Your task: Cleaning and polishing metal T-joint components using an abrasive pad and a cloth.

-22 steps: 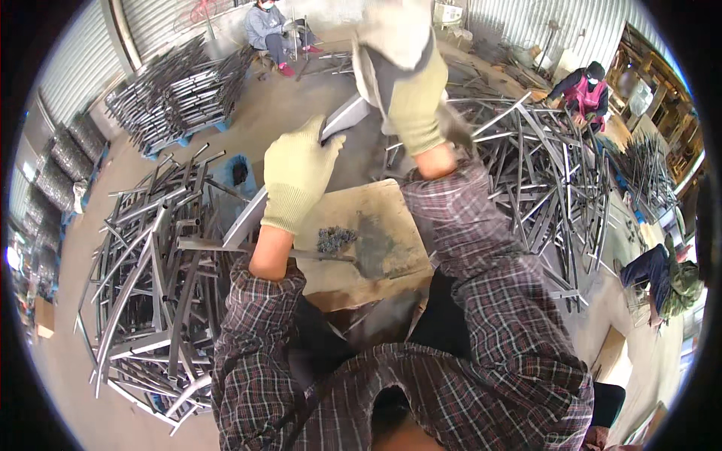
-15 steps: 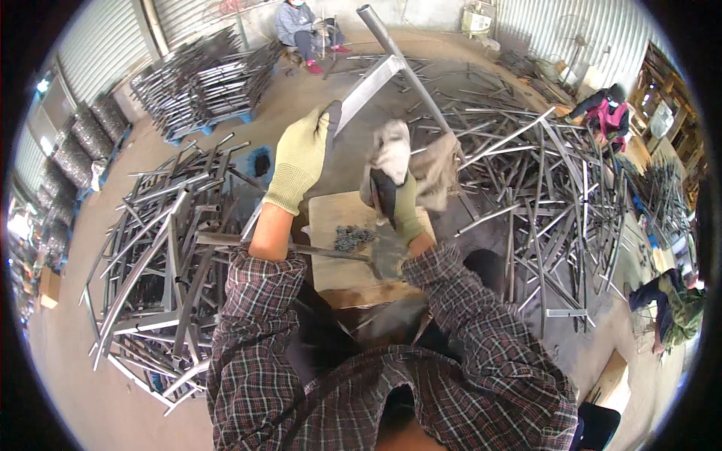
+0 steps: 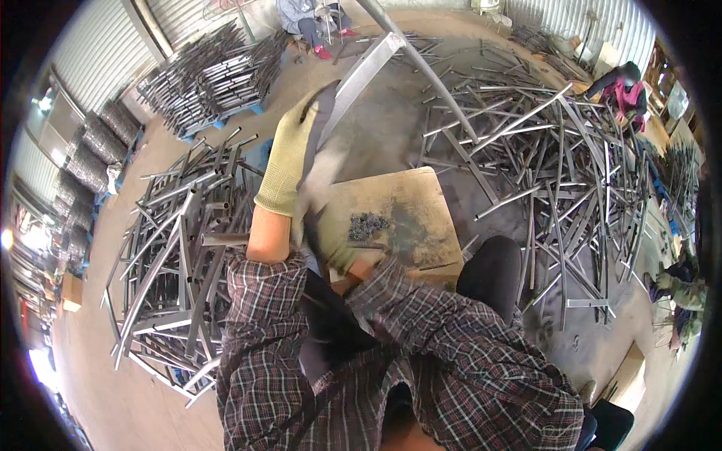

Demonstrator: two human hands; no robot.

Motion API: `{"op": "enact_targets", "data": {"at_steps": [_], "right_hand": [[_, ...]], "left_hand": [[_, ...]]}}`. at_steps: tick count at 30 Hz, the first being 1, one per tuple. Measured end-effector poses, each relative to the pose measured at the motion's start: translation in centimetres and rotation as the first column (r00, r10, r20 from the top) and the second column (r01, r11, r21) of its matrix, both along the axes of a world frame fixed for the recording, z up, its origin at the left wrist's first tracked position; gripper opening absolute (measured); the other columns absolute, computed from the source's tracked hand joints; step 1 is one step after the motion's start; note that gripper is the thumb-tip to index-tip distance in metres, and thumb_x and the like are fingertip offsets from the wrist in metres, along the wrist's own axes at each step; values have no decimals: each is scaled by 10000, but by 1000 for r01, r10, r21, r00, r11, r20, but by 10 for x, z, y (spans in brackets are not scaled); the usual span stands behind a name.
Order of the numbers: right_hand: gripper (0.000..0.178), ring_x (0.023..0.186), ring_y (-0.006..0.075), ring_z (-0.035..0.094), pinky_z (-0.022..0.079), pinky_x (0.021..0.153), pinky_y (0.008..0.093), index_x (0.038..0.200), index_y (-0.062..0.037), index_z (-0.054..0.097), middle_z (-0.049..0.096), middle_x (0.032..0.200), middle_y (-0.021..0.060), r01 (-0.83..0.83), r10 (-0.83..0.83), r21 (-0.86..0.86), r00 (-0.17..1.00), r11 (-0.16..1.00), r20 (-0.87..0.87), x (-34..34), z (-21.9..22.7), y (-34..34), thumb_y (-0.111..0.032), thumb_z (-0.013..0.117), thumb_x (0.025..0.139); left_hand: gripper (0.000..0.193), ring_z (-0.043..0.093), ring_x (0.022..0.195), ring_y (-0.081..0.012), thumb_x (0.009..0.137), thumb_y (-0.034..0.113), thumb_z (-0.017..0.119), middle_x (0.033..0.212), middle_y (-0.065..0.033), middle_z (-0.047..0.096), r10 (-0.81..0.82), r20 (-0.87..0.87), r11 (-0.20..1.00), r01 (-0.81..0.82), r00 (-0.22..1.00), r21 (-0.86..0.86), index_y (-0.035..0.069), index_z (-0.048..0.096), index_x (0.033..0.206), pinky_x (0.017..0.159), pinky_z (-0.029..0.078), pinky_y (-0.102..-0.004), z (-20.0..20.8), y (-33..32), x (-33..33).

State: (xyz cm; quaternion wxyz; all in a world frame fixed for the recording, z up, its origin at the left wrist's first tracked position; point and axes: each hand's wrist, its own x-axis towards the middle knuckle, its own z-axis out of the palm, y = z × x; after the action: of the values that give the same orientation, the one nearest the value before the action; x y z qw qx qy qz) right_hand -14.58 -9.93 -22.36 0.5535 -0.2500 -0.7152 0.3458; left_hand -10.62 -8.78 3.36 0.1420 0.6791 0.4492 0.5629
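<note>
My left hand (image 3: 289, 154), in a yellow knit glove with a dark palm, is closed round the flat bar of a steel frame piece (image 3: 368, 69). The bar runs up and away from me to a joint with a round tube (image 3: 432, 86). My right hand (image 3: 329, 237), gloved too and smeared by motion, is low beside my left wrist with a pale grey rag (image 3: 325, 171) against the bar. Its fingers are partly hidden. Below lies a worn tan board (image 3: 421, 199) with dark smudges and a heap of small dark metal parts (image 3: 367, 225).
Loose steel tubes and bars lie in a tangled left pile (image 3: 177, 248) and a wider right pile (image 3: 526, 188). Stacked frames (image 3: 218, 79) stand on a blue pallet behind. People sit at the back (image 3: 304, 22), far right (image 3: 630, 98) and right edge (image 3: 681, 297).
My right hand has swept down and left with the rag, from beyond the board to beside my left wrist. The frame piece stays in my left hand; the view has shifted slightly.
</note>
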Motion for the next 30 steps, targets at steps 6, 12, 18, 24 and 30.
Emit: {"op": "enact_targets", "data": {"at_steps": [6,12,18,24,30], "right_hand": [[402,1012,189,600,485,877,299,1259,-29,545,628,1159,77,-618,355,-311,716,722,-601,15,63,-85,-220,628,916],[406,912,240,598,482,802,363,1161,-34,573,627,1072,108,-602,312,-319,713,732,-628,23,39,-76,-174,720,810],[565,996,352,580,443,885,443,1190,-48,573,610,1108,145,-206,120,279,948,938,296,58,49,-80,-212,743,678],[503,1041,352,605,482,886,433,1156,-23,598,644,1087,166,-134,56,85,795,987,603,122,-51,-24,-154,708,684],[407,990,319,633,492,842,388,1119,-61,646,663,1124,138,72,-94,-234,992,969,-84,165,42,15,-227,734,757]], "left_hand": [[234,634,699,-117,969,196,563,885,-76,706,146,122,922,-90,982,-377,-8,632,1061,618,476,-240,3,-37,-34],[217,573,523,-111,956,195,575,649,-46,613,145,-23,922,-144,989,-360,-10,611,1016,481,446,-274,12,-16,-9],[234,478,512,-68,952,177,596,637,-2,562,130,118,927,-78,985,-367,-5,637,1093,460,380,-256,-8,-35,-55],[370,446,508,-49,963,337,598,652,6,549,134,65,950,-109,989,-293,-12,623,1085,442,335,-205,-7,-47,-70],[289,559,764,-112,946,127,590,882,-62,644,310,-125,920,-331,942,-211,-50,598,1174,692,468,-280,-20,-57,-97]]}}
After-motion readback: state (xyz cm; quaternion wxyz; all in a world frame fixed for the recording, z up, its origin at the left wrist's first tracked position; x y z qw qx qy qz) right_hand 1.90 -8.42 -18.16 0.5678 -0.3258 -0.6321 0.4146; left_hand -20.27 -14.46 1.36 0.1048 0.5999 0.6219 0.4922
